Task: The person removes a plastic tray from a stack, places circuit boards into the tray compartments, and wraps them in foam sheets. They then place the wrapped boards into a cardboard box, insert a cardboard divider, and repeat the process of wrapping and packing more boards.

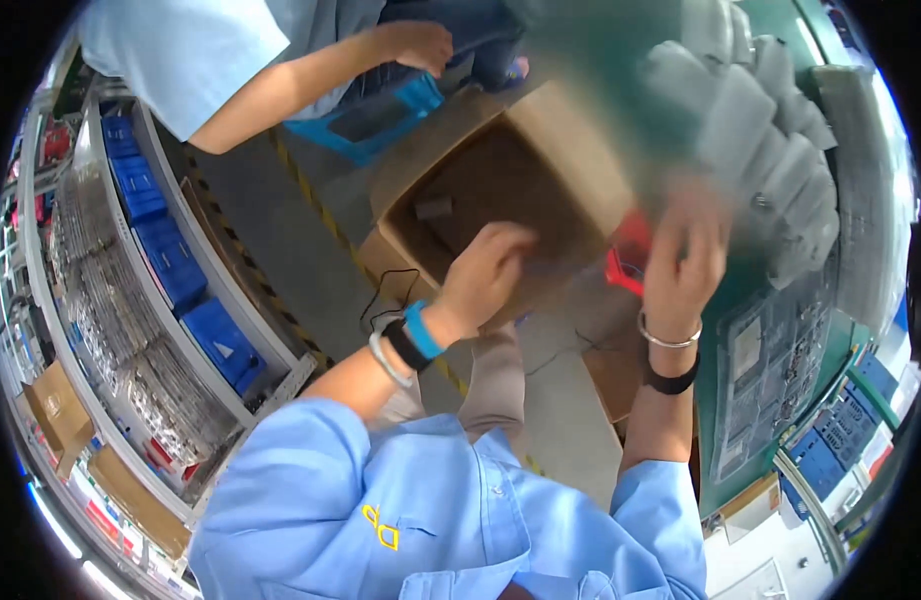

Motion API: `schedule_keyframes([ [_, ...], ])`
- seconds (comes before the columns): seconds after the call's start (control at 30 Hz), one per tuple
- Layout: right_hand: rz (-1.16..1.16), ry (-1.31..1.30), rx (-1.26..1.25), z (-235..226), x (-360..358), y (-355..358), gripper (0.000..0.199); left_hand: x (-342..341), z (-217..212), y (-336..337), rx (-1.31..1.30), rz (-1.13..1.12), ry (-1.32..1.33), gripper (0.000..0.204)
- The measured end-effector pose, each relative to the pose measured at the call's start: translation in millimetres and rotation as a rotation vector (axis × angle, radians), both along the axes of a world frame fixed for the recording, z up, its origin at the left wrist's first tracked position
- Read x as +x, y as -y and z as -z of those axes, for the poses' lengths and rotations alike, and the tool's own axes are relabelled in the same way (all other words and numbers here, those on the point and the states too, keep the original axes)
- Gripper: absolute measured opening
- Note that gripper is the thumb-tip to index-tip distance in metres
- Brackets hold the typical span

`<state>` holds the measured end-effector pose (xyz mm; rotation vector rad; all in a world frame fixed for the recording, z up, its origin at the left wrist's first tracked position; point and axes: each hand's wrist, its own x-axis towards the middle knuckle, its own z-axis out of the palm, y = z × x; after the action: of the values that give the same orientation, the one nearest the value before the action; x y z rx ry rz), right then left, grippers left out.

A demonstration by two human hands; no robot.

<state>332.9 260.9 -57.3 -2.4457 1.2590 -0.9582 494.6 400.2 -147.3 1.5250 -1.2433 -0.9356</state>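
Observation:
My left hand (483, 278) is over the near side of a large open cardboard box (570, 140). Its fingers are curled together, and I cannot make out what is in them. A small pale piece (433, 208) lies inside the box. To the right, at the edge of the green table, my right hand (688, 250) reaches forward with its fingertips smeared by motion. Right beside it is a red plastic object (628, 255) of unclear kind; whether the hand touches it cannot be told. Beyond that hand, grey wrapped packets (750, 140) lie in a heap.
A clear compartment tray (770, 375) lies on the green table (600, 60). Shelving with blue bins (170, 260) runs along the left. Another person's arm (320, 75) and a blue stool (365, 135) are beyond the box. A black cable (390, 290) hangs near my left wrist.

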Motion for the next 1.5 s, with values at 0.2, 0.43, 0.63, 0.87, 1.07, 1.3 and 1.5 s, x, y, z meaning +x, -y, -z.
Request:
schedule_keyframes([
  [0.2, -0.36, -0.023, 0.654, 172, 73, -70, 0.02, 23, 146, -224, 0.586, 0.18, 0.351, 0.023],
  [0.43, -0.495, -0.839, 0.723, 479, 126, -140, 0.033, 63, 215, -301, 0.729, 0.314, 0.632, 0.021],
  [0.63, -0.539, -0.964, 0.626, 563, 209, -129, 0.047, 86, 217, -296, 0.909, 0.183, 0.561, 0.025],
  [0.87, -0.345, -0.927, 0.661, 572, 200, -151, 0.046, 85, 227, -303, 0.857, 0.151, 0.531, 0.022],
  [1.07, -0.258, -0.779, 1.087, 553, 36, -178, 0.058, 57, 240, -289, 0.801, 0.216, 0.538, 0.021],
  [1.3, -0.146, -0.123, 0.924, 199, 69, -125, 0.068, 84, 236, -301, 0.841, 0.282, 0.656, 0.023],
  [1.5, 0.103, 0.066, 0.541, -32, -15, -70, 0.072, 69, 241, -297, 0.815, 0.334, 0.654, 0.026],
])
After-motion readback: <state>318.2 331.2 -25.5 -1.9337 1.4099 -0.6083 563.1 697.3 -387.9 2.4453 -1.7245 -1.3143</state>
